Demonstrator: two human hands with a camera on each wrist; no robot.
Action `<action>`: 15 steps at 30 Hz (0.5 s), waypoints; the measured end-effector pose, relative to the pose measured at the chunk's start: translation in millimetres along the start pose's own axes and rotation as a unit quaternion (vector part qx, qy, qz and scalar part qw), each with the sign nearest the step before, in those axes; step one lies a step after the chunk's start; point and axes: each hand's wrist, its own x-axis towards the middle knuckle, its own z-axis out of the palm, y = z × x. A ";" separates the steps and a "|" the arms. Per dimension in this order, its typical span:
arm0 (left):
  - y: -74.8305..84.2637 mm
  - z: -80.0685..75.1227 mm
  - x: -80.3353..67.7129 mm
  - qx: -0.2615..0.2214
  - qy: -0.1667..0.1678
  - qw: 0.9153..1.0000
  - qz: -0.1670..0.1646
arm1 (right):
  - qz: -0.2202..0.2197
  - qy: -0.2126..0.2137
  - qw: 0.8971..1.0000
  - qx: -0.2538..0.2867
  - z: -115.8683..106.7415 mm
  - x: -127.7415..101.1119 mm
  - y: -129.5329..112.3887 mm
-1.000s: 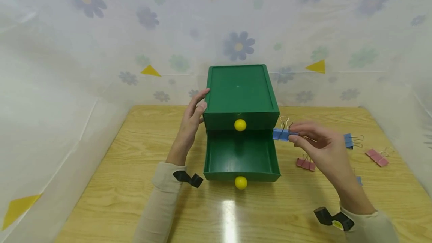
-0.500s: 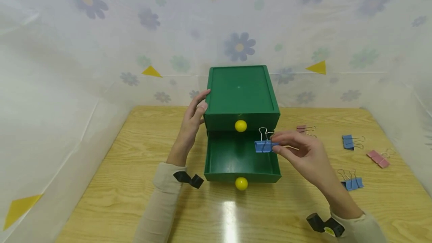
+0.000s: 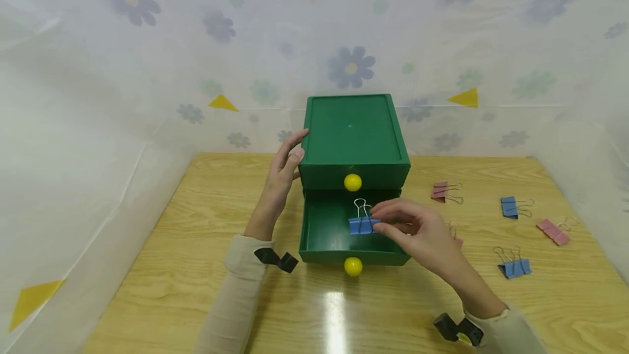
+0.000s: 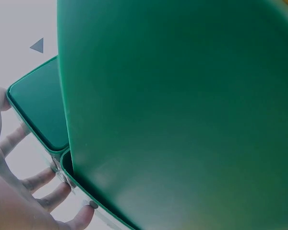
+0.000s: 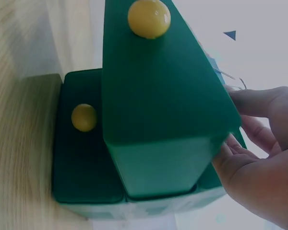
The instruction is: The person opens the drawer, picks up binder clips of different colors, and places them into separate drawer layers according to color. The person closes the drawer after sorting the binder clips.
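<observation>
A green drawer cabinet point(image 3: 351, 127) stands on the table, its pulled-out drawer point(image 3: 326, 228) below the top one. My left hand point(image 3: 275, 184) rests on the cabinet's left side, fingers spread along the wall, as the left wrist view also shows. Between thumb and fingertips my right hand point(image 3: 415, 234) pinches one end of a blue binder clip point(image 3: 361, 226), wire handles upward. The clip is over the open drawer's interior. In the right wrist view the drawer front point(image 5: 168, 81) hides most of the clip.
On the table to the right lie a pink binder clip point(image 3: 439, 192), a blue one point(image 3: 510, 207), another pink one point(image 3: 553, 232) and another blue one point(image 3: 515, 268). One more pink clip point(image 3: 459, 243) is partly behind my right hand. A lower, closed drawer point(image 5: 84, 158) has a yellow knob.
My right hand has carried the blue binder clip leftward and slightly down, from beside the cabinet to over the open drawer. My left hand has stayed on the cabinet's side.
</observation>
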 end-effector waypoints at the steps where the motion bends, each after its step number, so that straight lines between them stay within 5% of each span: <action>1: -0.2 0.2 0.1 0.000 0.000 1.000 0.000 | 0.005 -0.006 1.000 -0.007 1.9 1.4 0.0; 15: -2.4 0.0 1.3 -0.002 -0.003 1.000 0.003 | 0.052 -0.119 0.985 -0.110 25.3 31.5 3.5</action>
